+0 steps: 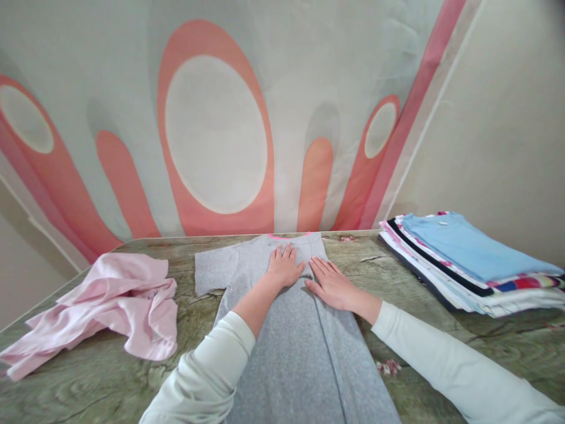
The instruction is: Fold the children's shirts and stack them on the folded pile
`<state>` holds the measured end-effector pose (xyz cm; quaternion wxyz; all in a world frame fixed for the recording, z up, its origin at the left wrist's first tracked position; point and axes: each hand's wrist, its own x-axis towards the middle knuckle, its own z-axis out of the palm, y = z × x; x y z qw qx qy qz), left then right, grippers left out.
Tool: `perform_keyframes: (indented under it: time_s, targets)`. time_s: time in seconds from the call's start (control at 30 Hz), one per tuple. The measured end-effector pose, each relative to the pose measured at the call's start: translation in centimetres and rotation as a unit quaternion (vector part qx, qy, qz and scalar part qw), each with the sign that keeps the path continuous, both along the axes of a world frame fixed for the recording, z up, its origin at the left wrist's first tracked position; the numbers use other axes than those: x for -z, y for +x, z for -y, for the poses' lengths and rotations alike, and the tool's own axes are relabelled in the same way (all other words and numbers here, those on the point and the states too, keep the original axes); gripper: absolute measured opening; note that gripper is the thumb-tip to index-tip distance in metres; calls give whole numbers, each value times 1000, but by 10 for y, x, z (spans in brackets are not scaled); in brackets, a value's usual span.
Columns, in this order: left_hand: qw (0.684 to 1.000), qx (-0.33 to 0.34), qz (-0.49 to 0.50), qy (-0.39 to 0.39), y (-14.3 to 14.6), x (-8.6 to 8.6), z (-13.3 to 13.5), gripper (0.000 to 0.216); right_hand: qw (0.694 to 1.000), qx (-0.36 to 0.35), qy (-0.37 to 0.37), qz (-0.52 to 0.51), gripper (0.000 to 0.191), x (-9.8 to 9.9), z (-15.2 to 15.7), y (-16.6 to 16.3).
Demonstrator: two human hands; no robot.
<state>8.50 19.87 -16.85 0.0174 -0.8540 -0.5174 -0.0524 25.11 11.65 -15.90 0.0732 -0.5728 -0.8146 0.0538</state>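
Observation:
A grey short-sleeved T-shirt (282, 353) with a pink neckline lies flat on the table in front of me. Its right side is folded inward over the body, while the left sleeve is spread out. My left hand (285, 266) rests on the upper middle of the shirt, just below the neckline, fingers spread. On the folded right part lies my right hand (333, 284), flat with fingers stretched toward the neckline. Neither hand grips the cloth.
To the left a crumpled pink garment (119, 306) lies on the wood-patterned table (176, 383). A stack of folded clothes with a light blue top piece (472, 244) stands at the right. Behind the table's far edge hangs a patterned backdrop (291, 76).

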Motion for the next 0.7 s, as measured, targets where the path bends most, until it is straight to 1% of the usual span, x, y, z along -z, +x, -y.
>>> perform_keyframes:
  time_s: [0.07,0.17,0.3,0.4,0.43,0.5,0.6,0.7]
  targets:
    - [1000,2,-1,-1,0,0,0,68,1000,24,-12,4,84,0,8,1]
    - [1000,5,3,-1,-1,0,-1,69,998,64,-24,8,87,0,11,11]
    - [1000,4,1,-3,0,-2,0,69,995,90,-29,13,87,4,8,22]
    - [1000,0,-6,-7,0,-5,1,68,994,105,-13,8,85,5,6,21]
    - [1000,-1,-9,-7,0,-5,2,68,995,98,-5,4,84,5,5,19]
    - [1000,-1,-12,-4,0,-5,3,68,998,61,5,-2,83,3,5,16]
    - [1000,3,-7,7,0,-2,2,68,1000,11,-8,-7,81,-1,4,15]
    - [1000,8,1,19,2,1,-2,67,1000,12,-21,-4,81,-2,2,17]
